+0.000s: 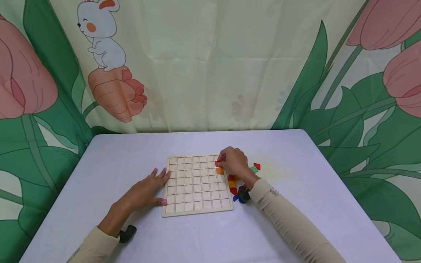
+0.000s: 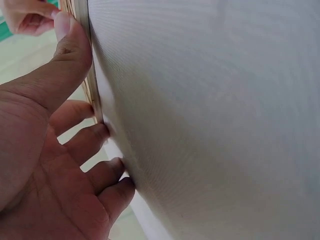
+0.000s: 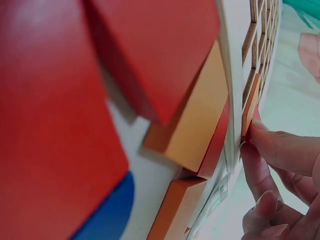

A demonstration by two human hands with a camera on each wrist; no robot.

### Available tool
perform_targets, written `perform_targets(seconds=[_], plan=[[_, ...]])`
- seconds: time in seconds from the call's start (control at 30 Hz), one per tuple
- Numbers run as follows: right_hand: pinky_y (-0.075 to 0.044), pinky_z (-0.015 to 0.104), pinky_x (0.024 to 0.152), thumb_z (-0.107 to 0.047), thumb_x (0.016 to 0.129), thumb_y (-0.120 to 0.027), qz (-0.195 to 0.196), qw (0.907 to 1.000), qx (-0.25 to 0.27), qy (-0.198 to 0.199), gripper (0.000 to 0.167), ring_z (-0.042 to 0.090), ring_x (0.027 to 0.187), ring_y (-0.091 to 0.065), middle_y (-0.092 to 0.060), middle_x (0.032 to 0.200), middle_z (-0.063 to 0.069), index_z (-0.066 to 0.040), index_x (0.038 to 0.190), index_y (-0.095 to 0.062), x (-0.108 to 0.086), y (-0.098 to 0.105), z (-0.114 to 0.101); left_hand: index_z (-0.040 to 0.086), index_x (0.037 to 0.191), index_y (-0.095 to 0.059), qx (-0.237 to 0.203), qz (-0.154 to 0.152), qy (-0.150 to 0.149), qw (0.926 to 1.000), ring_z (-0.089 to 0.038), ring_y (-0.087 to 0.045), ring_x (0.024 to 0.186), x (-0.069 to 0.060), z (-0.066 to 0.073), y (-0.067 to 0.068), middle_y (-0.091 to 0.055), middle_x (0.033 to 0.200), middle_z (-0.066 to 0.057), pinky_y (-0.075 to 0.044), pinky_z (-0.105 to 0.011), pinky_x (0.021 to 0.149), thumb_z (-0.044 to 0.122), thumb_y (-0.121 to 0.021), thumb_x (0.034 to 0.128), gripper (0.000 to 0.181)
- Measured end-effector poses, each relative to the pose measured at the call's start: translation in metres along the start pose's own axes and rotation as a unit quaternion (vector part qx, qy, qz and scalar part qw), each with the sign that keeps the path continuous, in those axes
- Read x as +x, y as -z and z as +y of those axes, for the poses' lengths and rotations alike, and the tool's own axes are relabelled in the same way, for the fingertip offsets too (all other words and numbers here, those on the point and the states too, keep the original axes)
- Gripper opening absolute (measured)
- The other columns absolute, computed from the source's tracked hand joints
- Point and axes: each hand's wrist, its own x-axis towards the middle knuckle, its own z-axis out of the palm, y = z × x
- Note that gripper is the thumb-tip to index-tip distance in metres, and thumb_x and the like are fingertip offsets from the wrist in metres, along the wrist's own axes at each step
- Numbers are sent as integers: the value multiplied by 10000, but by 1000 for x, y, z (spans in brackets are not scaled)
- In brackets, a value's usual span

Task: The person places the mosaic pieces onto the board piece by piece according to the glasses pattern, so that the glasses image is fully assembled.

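A wooden grid board (image 1: pixel 198 188) lies flat on the white table. Along its left edge, my left hand (image 1: pixel 146 191) rests with fingers spread, thumb touching the rim near the front corner; the left wrist view shows the thumb (image 2: pixel 72 45) against the board's side. My right hand (image 1: pixel 234 160) is over the far right corner and pinches a small red block (image 1: pixel 217 164) at a cell. One cell nearer, an orange square block (image 1: pixel 219 170) sits in the grid. The right wrist view shows thumb and finger beside the orange block (image 3: pixel 251 107), the red one mostly hidden behind it.
Loose coloured blocks lie right of the board, partly under the right forearm: an orange block (image 1: pixel 232 184), a green block (image 1: pixel 254 169), a red block (image 1: pixel 257 166) and a blue block (image 1: pixel 235 198). A printed curtain (image 1: pixel 210 73) hangs behind the table (image 1: pixel 148 146).
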Motion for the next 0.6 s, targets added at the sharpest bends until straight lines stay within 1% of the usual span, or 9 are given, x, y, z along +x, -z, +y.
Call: perform_targets(seconds=[0.17,0.27,0.47,0.53,0.6], plan=[[-481,320,654,-208,908,-864,41,10000,-50,29,67,203,819,-627,-719,829,-16,-210,879,-804,1,0,0,93,1662,-355,-48,21,6,10000,-548,-228,1592,0,0,0,-298,1732,-177,-394,-730,1153,387,-896,797,1062],[-505,324,686,-216,904,-868,85,9999,-49,71,32,200,876,-657,-768,901,-21,-200,913,-841,1,1,1,84,1658,-361,-77,33,24,10000,-550,-223,1592,0,0,0,-300,1730,-182,-385,-735,1158,384,-900,794,1062],[-539,346,742,-228,917,-853,53,9999,101,-12,83,217,1036,-685,-802,1038,-5,-209,996,-869,-3,3,5,77,1654,-366,-122,56,47,9999,-553,-218,1592,0,1,-1,-304,1727,-188,-372,-738,1167,375,-907,783,1068],[-541,343,742,-235,925,-841,40,9998,184,-47,113,212,1050,-681,-799,1041,-10,-223,1034,-869,-5,5,8,76,1654,-365,-136,52,41,9999,-553,-217,1592,-1,1,-1,-302,1727,-189,-369,-738,1168,374,-908,782,1069],[-540,337,729,-236,926,-831,37,9995,305,-105,148,207,1032,-675,-791,1030,-11,-234,1071,-865,-7,8,13,76,1654,-365,-143,51,34,9999,-554,-217,1592,-1,1,0,-302,1727,-189,-371,-739,1167,375,-907,783,1068]])
